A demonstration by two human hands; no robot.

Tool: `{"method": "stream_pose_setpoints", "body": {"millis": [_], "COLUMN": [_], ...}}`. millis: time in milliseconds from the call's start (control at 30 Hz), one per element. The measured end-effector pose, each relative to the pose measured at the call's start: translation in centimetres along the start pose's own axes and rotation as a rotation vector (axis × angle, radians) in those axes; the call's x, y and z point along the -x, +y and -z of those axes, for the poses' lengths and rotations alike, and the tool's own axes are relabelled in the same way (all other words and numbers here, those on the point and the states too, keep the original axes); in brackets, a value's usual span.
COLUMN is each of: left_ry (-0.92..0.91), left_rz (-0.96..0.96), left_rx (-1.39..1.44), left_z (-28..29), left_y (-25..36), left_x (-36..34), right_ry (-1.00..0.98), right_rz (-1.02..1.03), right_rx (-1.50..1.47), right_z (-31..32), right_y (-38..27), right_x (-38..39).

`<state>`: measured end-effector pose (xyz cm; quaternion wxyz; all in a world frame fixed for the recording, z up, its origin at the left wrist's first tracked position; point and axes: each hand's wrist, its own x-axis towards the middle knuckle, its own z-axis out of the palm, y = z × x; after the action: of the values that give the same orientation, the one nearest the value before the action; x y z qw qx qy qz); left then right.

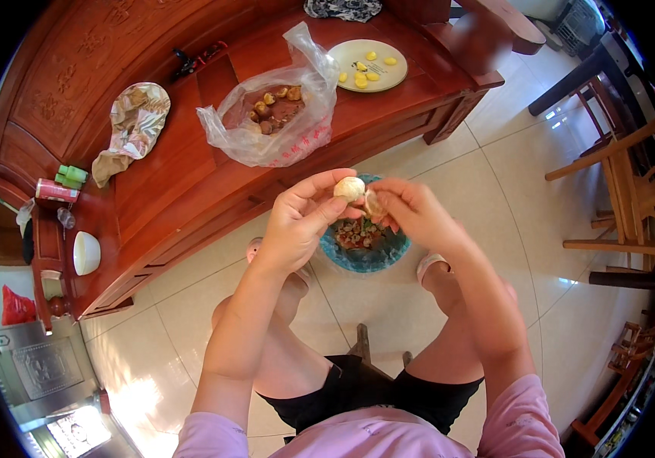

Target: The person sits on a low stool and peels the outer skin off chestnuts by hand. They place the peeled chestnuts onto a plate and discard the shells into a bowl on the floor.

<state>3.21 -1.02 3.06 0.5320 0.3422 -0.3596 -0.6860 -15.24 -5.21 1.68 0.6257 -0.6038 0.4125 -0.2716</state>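
My left hand (304, 217) pinches a pale, round chestnut (349, 189) between thumb and fingers. Close beside it, my right hand (411, 210) grips a light tan piece of peel (374, 203), which seems to be coming off the chestnut; whether the two still join is too small to tell. Below both hands a blue basin (358, 265) stands on the floor, with brown and reddish shell scraps inside. On the wooden bench, a clear plastic bag (316, 126) lies open around several brown chestnuts (265, 124). A white plate (350, 57) beyond it carries several yellow peeled kernels.
The red-brown carved bench (167, 202) runs across the left and far side. A patterned paper or cloth (138, 122), a white bowl (86, 253), a pink can (57, 191) and green boxes (73, 175) rest on it. Wooden chairs (625, 191) stand at the right.
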Motion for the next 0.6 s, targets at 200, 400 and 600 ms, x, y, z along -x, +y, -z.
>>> {"method": "stream_pose_setpoints", "body": {"millis": [200, 400, 600], "left_ry": [-0.069, -0.063, -0.055], "left_rz": [0.01, -0.023, 0.046], "left_rx": [0.08, 0.031, 0.026], "left_z": [-0.1, 0.2, -0.5], "left_y": [0.2, -0.2, -0.5], "left_x": [0.1, 0.0, -0.2], "right_ry": [0.011, 0.084, 0.14], "right_rz": [0.216, 0.154, 0.205], "right_rx": [0.45, 0.095, -0.473], "right_z": [-0.7, -0.6, -1.4], "right_y": [0.6, -0.2, -0.7], "right_x": [0.5, 0.3, 0.2]}}
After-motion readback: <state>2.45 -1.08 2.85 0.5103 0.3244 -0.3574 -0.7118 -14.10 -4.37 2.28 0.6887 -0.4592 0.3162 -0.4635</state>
